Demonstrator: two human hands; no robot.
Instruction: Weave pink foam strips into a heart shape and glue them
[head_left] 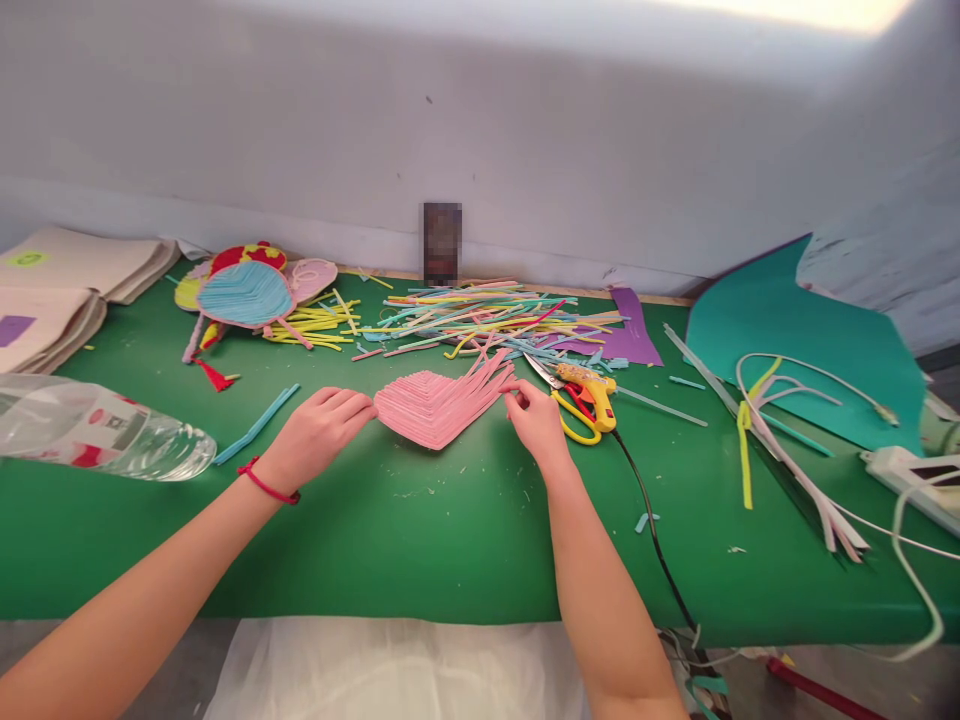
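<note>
A pink leaf-shaped piece of pipe cleaners point(424, 410), laid side by side in a V pattern, is between my hands just over the green table. My left hand point(330, 425) pinches its left edge, fingers closed. At the other side, my right hand point(534, 410) is closed in a pinch at the loose pipe-cleaner ends, which fan out to the upper right. Scissors with yellow handles point(576, 420) lie just beyond my right hand, partly under a yellow hot glue gun point(592, 388). Loose coloured pipe cleaners point(495, 315) are heaped behind the pink piece.
Finished round fans point(246, 295) lie back left, near paper stacks point(56, 325). A water bottle point(105, 430) lies at left by blue pipe cleaners point(255, 428). Teal sheet point(810, 340), white cable and power strip point(911, 480) are at right. A black cord point(649, 510) crosses the table's front edge.
</note>
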